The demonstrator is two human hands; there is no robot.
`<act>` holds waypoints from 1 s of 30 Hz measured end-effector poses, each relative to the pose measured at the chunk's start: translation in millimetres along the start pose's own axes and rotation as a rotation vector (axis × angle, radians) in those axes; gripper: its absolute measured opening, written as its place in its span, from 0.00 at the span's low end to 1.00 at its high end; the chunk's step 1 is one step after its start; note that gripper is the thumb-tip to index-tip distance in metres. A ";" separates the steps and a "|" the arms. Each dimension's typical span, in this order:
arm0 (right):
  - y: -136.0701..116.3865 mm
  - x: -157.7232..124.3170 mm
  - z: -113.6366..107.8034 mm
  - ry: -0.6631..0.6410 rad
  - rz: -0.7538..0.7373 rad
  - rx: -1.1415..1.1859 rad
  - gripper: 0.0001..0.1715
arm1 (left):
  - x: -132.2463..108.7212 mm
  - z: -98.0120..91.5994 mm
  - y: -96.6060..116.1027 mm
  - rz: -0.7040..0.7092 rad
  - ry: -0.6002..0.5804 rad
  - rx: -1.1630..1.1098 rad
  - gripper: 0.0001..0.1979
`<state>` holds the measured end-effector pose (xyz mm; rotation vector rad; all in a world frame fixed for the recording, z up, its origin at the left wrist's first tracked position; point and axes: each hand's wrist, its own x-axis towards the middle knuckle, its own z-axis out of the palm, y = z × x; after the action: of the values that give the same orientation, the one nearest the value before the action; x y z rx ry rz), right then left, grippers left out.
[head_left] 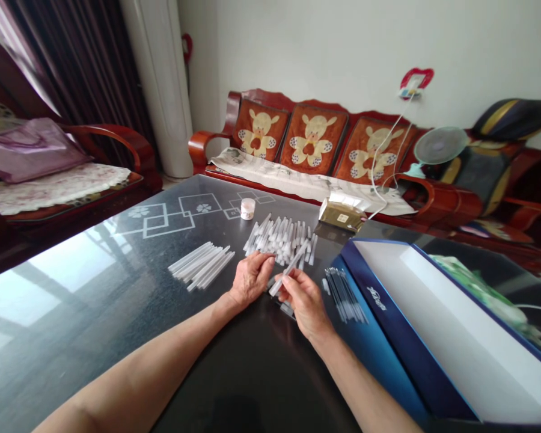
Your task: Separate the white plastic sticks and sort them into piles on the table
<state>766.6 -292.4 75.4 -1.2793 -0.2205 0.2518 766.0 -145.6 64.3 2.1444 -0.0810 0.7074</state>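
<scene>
Between the thumb and fingers of my right hand is a whitish, translucent pen barrel, tilted up and away. My left hand is beside it with fingers curled together; what they hold, if anything, is hidden. Just beyond both hands lies a heap of similar pale pen barrels. To the left, a flatter bundle of whitish pen barrels rests on the dark table. On the right lie several thin dark pen refills. Small pale pieces show partly beneath my right hand.
A long blue box with a white inside takes up the table's right side. Beyond the heap stand a small white jar and a tissue pack. A white cable hangs near the tissues. A wooden sofa stands behind.
</scene>
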 end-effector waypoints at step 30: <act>1.5 -1.2 -40.7 0.173 -0.547 -0.719 0.15 | -0.3 -10.2 8.7 0.383 -0.256 0.410 0.18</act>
<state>777.6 -329.5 62.8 -1.8747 -0.5299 -0.4482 758.5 -143.5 75.2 2.6437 -0.5363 0.7038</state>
